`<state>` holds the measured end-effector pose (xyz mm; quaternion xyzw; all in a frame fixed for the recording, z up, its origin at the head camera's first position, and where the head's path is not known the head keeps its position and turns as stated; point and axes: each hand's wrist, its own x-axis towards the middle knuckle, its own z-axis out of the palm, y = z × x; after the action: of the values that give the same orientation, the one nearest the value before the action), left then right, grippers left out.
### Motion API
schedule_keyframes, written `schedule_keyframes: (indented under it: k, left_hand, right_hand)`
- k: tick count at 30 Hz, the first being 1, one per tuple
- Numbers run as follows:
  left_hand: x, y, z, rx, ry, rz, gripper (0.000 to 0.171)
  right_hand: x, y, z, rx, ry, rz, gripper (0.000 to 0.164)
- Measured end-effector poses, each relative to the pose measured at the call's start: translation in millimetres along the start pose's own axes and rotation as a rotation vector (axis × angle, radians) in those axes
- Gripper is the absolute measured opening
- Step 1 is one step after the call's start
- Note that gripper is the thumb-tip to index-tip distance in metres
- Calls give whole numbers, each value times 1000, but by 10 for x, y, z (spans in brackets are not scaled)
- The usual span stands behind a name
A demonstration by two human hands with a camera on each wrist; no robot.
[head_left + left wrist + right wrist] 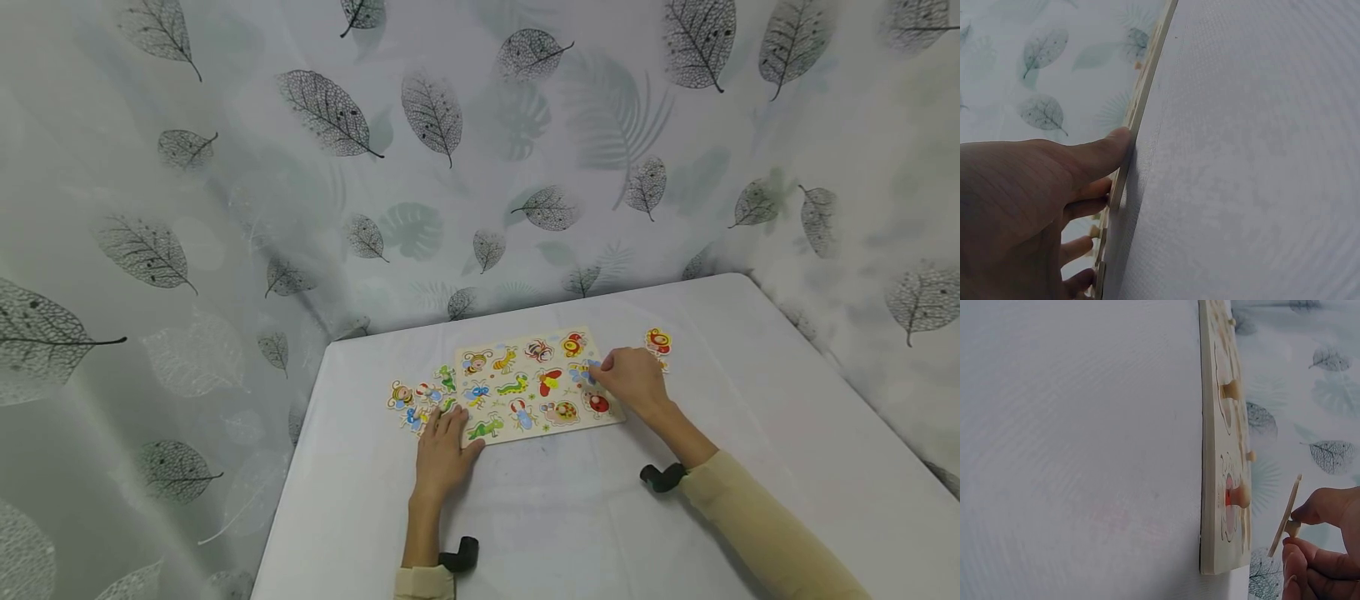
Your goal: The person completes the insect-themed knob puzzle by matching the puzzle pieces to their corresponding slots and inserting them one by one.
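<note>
My right hand (633, 379) is at the right side of a wooden peg puzzle board (495, 404) printed with colorful insects. In the right wrist view, its thumb and fingertips pinch the knob of a thin wooden puzzle piece (1285, 515), which is tilted. From the head, blue insect wings (581, 372) show at those fingertips. My left hand (442, 454) rests at the board's near left corner with fingers spread; its thumb (1113, 147) touches the board's edge. Several knobbed pieces sit in the board, among them a ladybug (597, 403).
Loose insect pieces (401, 394) lie in a cluster left of the board, partly behind the left fingers. Another red and yellow piece (658, 341) lies beyond the right hand. A white cloth covers the table (555, 517), and a leaf-print curtain (480, 167) hangs behind it.
</note>
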<state>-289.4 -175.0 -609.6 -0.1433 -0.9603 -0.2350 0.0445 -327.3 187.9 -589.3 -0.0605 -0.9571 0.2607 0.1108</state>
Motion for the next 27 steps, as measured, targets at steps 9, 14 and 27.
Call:
schedule_keyframes:
  k: [9, 14, 27]
  left_hand:
    - [-4, -4, 4, -12, 5, -2, 65]
    - [4, -10, 15, -2, -1, -9, 65]
    - [9, -39, 47, 0, 0, -7, 66]
  right_hand:
    - [-7, -104, 17, -80, -36, -9, 34]
    - [-17, -146, 17, -105, -31, -19, 35]
    - [23, -151, 128, -136, -5, -34, 52]
